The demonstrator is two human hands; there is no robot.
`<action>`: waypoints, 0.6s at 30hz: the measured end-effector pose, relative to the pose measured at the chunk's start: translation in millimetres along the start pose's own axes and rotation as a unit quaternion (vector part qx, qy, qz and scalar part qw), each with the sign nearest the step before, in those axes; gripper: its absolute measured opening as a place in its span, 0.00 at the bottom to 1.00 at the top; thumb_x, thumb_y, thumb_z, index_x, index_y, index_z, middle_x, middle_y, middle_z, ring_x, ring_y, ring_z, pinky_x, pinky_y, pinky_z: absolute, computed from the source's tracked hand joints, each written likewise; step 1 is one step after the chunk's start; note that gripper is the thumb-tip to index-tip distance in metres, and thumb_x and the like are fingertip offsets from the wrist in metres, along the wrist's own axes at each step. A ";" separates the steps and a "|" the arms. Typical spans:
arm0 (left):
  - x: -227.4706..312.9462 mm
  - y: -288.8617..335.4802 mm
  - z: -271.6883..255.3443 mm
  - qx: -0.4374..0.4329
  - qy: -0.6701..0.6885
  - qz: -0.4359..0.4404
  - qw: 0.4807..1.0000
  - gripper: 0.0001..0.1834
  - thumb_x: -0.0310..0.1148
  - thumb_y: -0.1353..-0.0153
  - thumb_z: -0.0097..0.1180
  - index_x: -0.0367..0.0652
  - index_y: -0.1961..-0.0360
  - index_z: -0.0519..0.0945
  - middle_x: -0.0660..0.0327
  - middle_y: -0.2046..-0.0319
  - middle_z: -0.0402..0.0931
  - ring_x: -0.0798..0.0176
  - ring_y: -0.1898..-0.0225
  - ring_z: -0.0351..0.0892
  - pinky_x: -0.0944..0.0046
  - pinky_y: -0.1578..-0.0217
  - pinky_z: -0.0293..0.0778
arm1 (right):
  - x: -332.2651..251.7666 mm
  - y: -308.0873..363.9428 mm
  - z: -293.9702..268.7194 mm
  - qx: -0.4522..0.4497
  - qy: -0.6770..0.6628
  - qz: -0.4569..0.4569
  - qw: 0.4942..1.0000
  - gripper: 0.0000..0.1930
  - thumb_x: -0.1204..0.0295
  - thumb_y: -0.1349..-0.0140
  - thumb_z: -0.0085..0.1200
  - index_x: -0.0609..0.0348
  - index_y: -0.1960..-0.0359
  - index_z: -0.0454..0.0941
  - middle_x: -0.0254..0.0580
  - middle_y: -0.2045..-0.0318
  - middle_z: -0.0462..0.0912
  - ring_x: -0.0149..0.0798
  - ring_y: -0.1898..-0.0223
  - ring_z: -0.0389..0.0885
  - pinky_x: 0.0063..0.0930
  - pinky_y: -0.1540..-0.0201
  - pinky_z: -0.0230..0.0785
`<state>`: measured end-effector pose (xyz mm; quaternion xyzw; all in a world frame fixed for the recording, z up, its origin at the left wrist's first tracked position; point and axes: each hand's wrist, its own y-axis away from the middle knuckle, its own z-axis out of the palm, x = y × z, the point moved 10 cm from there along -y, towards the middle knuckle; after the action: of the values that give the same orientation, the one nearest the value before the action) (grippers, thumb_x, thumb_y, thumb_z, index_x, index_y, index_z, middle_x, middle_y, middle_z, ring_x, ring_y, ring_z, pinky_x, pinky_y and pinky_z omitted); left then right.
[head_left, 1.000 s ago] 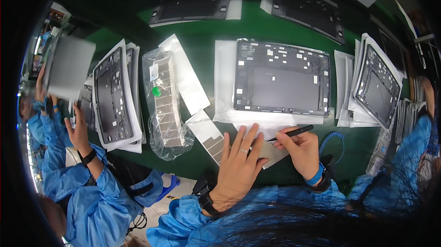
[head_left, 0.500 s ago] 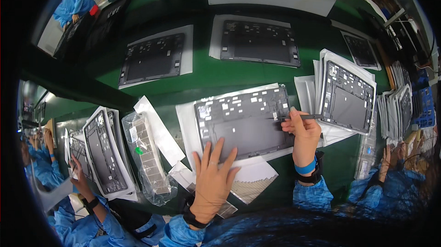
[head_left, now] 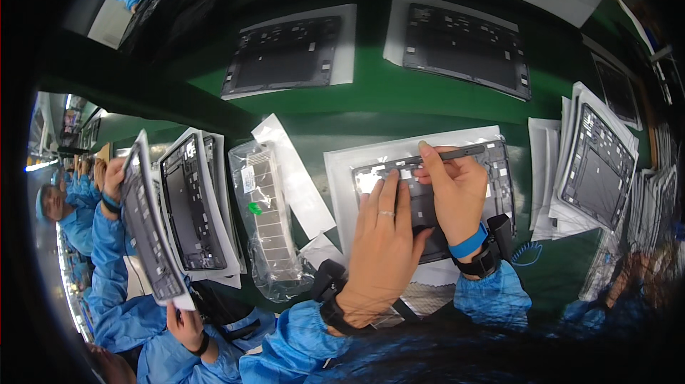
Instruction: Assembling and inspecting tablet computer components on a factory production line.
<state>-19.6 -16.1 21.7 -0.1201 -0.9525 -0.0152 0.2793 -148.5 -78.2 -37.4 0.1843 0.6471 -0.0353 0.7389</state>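
A dark tablet-like housing panel with small white patches lies on a white sheet in front of me. My right hand pinches slim black tweezers, held nearly level along the panel's far edge, with their tip end toward the left. My left hand rests on the panel's left part, fingers stretched out and holding nothing. Its fingertips are close to the tweezers' tip end. Both hands cover much of the panel's middle, and whatever lies at the tip is too small to make out.
To the left lie a clear plastic bag of tan pieces and a white strip. A panel stack stands at right; two panels lie farther back. At left, a co-worker's hands hold another panel.
My right hand has moved from the panel's right edge to its far edge with the tweezers. My left hand has slid farther up the panel. The co-worker has lifted a panel; the view has shifted.
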 end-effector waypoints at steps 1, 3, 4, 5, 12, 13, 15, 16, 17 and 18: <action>-3.6 -1.8 -0.4 -0.005 -0.008 -0.016 1.000 0.44 0.36 0.45 0.74 0.23 0.31 0.68 0.40 0.29 0.63 0.36 0.30 0.66 0.39 0.29 0.64 | -0.2 1.3 3.8 0.006 0.018 -0.001 1.000 0.14 0.67 0.32 0.70 0.70 0.61 0.86 0.43 0.72 0.89 0.30 0.71 0.88 0.21 0.67 0.78; -7.1 -0.1 2.4 -0.012 -0.021 -0.025 0.999 0.46 0.37 0.45 0.74 0.23 0.30 0.67 0.41 0.28 0.62 0.36 0.29 0.65 0.38 0.29 0.64 | 2.3 2.1 7.8 0.011 0.037 -0.002 0.999 0.14 0.67 0.33 0.71 0.70 0.62 0.86 0.44 0.74 0.89 0.30 0.72 0.88 0.22 0.67 0.78; -9.2 0.9 5.8 -0.023 -0.028 -0.029 0.999 0.48 0.37 0.46 0.74 0.23 0.29 0.66 0.41 0.27 0.61 0.35 0.28 0.64 0.38 0.28 0.63 | 3.4 1.8 8.2 0.012 0.064 -0.011 0.998 0.13 0.68 0.32 0.70 0.70 0.60 0.86 0.43 0.71 0.89 0.30 0.71 0.89 0.22 0.67 0.79; -11.5 2.1 6.5 -0.026 -0.016 -0.035 0.999 0.49 0.36 0.47 0.74 0.24 0.28 0.65 0.41 0.26 0.60 0.36 0.27 0.63 0.38 0.28 0.63 | 4.0 2.2 10.0 0.011 0.091 -0.019 0.996 0.13 0.69 0.32 0.70 0.69 0.58 0.85 0.42 0.69 0.89 0.31 0.70 0.89 0.21 0.67 0.80; -5.2 -0.7 7.4 -0.031 -0.001 -0.007 0.999 0.45 0.31 0.45 0.70 0.17 0.30 0.63 0.33 0.29 0.57 0.31 0.29 0.61 0.44 0.27 0.63 | 0.9 5.1 7.2 0.034 0.150 -0.036 0.988 0.13 0.69 0.31 0.69 0.71 0.59 0.86 0.42 0.70 0.89 0.30 0.69 0.89 0.21 0.66 0.80; -5.7 -0.4 7.5 -0.027 -0.002 -0.006 1.000 0.45 0.31 0.45 0.69 0.17 0.31 0.63 0.33 0.29 0.57 0.30 0.29 0.61 0.43 0.27 0.63 | -0.6 5.9 8.7 0.035 0.156 -0.039 0.986 0.13 0.69 0.31 0.69 0.71 0.59 0.86 0.42 0.70 0.89 0.30 0.69 0.89 0.21 0.65 0.80; -5.7 0.0 6.9 -0.022 -0.004 -0.004 1.000 0.45 0.31 0.45 0.69 0.17 0.31 0.63 0.34 0.29 0.57 0.30 0.29 0.61 0.43 0.27 0.63 | -1.0 6.7 9.8 0.035 0.164 -0.043 0.985 0.13 0.69 0.31 0.69 0.71 0.59 0.87 0.42 0.70 0.89 0.30 0.69 0.89 0.22 0.65 0.80; -5.4 -0.1 6.8 -0.024 -0.006 -0.005 1.000 0.45 0.31 0.45 0.69 0.17 0.31 0.63 0.33 0.29 0.57 0.30 0.29 0.61 0.42 0.27 0.63 | -0.3 6.8 9.2 0.039 0.164 -0.047 0.985 0.13 0.69 0.31 0.69 0.71 0.59 0.87 0.42 0.70 0.89 0.30 0.69 0.89 0.21 0.66 0.79; -5.1 -0.2 6.9 -0.025 -0.008 -0.005 1.000 0.45 0.31 0.45 0.69 0.16 0.31 0.63 0.33 0.29 0.57 0.30 0.29 0.61 0.41 0.27 0.63 | -0.6 6.9 8.4 0.043 0.165 -0.051 0.984 0.13 0.70 0.32 0.69 0.71 0.59 0.87 0.42 0.70 0.90 0.30 0.69 0.89 0.21 0.66 0.79; -5.4 0.0 7.4 -0.025 -0.008 -0.005 1.000 0.45 0.31 0.45 0.69 0.16 0.31 0.63 0.33 0.29 0.57 0.30 0.29 0.61 0.41 0.27 0.63 | -0.7 7.3 8.6 0.043 0.165 -0.051 0.984 0.13 0.70 0.32 0.69 0.71 0.59 0.87 0.42 0.70 0.90 0.30 0.69 0.89 0.21 0.66 0.79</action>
<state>-19.0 -16.6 12.5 -0.1228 -0.9546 -0.0393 0.2686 -138.5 -74.3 -34.2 0.1860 0.7663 -0.0696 0.6110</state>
